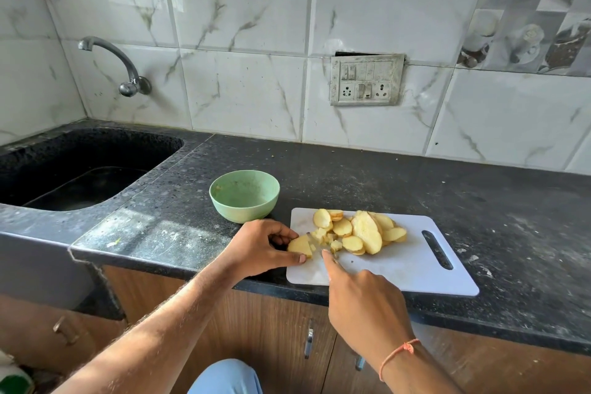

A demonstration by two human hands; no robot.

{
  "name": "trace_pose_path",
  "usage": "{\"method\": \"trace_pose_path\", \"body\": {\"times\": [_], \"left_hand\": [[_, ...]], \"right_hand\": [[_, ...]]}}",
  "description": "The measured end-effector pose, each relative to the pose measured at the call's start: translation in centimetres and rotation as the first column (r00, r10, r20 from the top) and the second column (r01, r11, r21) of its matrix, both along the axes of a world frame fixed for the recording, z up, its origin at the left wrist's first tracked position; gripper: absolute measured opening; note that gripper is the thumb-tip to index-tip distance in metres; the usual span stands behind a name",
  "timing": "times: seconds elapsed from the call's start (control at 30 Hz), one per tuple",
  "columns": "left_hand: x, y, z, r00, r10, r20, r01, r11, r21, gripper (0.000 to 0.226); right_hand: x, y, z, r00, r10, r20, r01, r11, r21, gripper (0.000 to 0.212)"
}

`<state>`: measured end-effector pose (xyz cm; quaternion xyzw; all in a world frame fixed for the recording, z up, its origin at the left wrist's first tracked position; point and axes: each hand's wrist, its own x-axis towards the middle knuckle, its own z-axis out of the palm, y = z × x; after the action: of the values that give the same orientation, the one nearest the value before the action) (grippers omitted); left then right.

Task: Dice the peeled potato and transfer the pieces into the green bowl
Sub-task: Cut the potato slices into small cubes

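Note:
A white cutting board point(412, 262) lies on the black counter near its front edge. Several yellow potato slices point(367, 230) are piled on its far left part, with small diced bits point(326, 238) beside them. My left hand point(262, 246) pinches a stack of slices point(300, 246) at the board's left edge. My right hand point(361, 301) grips a knife point(315, 241), forefinger stretched along its back; the blade cuts into that stack and is mostly hidden. The green bowl point(244, 195) stands just behind my left hand, with no potato pieces visible inside.
A black sink point(80, 169) with a wall tap point(118, 64) is at the left. A switch and socket panel point(367, 79) is on the tiled wall. Wooden cabinet doors point(281, 323) are below the counter.

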<state>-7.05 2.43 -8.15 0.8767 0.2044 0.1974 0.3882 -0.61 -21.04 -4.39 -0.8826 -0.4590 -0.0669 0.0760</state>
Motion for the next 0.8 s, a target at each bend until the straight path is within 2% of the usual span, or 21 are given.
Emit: {"method": "trace_pose_path", "body": {"times": [0.2,0.37,0.43,0.8], "left_hand": [[0.1,-0.4,-0.2,0.999,0.02,0.04,-0.02,1.0,-0.002,0.041],[0.3,-0.4,-0.4,0.998,0.034,0.05,-0.035,0.999,0.024,0.042],[0.2,-0.4,-0.5,0.998,0.032,0.054,-0.034,0.999,0.03,0.045],[0.2,-0.3,-0.5,0.997,0.025,0.075,-0.027,0.999,0.035,0.038]], "right_hand": [[0.3,0.3,0.6,1.0,-0.014,0.011,0.013,0.996,0.092,0.052],[-0.4,0.7,0.5,0.999,0.019,-0.037,-0.013,0.988,0.155,0.027],[-0.5,1.0,0.5,0.999,0.011,-0.051,-0.003,0.987,0.159,0.023],[-0.2,2.1,-0.4,1.0,-0.008,0.029,0.005,0.995,0.1,0.039]]}}
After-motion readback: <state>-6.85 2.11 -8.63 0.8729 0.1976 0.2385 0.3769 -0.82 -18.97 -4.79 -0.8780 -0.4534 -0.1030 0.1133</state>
